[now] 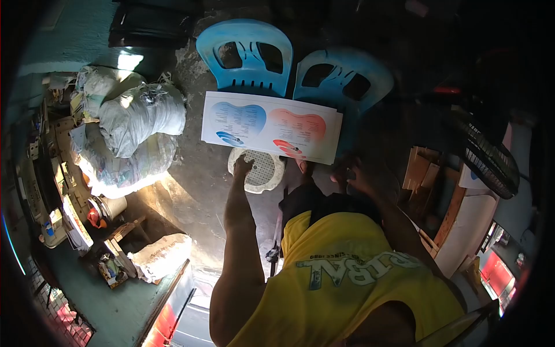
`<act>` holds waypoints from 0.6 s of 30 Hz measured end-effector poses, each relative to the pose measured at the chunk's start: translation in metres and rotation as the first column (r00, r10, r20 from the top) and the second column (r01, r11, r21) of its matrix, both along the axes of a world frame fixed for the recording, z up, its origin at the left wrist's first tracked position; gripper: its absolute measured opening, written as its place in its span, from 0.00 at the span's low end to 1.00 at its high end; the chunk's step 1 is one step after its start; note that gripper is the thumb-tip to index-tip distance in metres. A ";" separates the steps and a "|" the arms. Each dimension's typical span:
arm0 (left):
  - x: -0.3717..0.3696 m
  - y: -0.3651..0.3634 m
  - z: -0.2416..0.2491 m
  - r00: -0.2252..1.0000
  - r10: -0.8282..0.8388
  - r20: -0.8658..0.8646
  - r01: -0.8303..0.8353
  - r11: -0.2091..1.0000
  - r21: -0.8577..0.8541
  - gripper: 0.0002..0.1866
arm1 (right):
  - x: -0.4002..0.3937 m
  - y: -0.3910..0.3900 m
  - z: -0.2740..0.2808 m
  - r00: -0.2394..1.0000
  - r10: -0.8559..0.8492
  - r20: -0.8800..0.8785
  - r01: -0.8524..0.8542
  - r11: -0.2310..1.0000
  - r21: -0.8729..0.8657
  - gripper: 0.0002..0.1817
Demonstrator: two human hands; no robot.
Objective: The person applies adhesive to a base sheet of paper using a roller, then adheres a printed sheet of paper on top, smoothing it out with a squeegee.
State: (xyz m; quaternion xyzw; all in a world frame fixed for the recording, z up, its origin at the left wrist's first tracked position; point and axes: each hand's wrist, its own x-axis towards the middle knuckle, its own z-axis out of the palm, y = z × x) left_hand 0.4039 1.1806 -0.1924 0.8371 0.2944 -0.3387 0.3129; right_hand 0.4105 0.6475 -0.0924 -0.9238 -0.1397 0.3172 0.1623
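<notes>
Large white sheets, printed with blue and red rounded shapes, lie across the fronts of two blue plastic chairs. A second sheet edge shows at the stack's right side. My left hand is over the pale perforated stool top, just below the sheets' lower edge, with its fingers apart and nothing in it. My right hand is in shadow, below and right of the sheets' lower right corner, fingers spread and nothing visible in it.
One blue chair stands behind the sheets, another to its right. Stuffed plastic sacks are at the left. A fan and wooden pieces stand right. Lower left is a wooden stand.
</notes>
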 end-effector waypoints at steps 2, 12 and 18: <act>-0.009 -0.035 -0.024 0.997 -0.034 -0.065 0.032 0.999 -0.040 0.42 | 0.005 0.009 0.011 0.998 -0.054 -0.042 0.055 0.998 0.024 0.36; 0.049 -0.139 -0.070 0.823 -0.568 -0.021 0.568 0.822 0.039 0.54 | -0.022 -0.024 0.047 0.954 -0.288 -0.079 0.294 0.953 0.074 0.34; 0.009 -0.185 -0.082 0.753 -0.638 -0.162 0.633 0.769 -0.087 0.56 | -0.058 -0.066 0.061 0.908 -0.398 -0.134 0.382 0.915 -0.132 0.35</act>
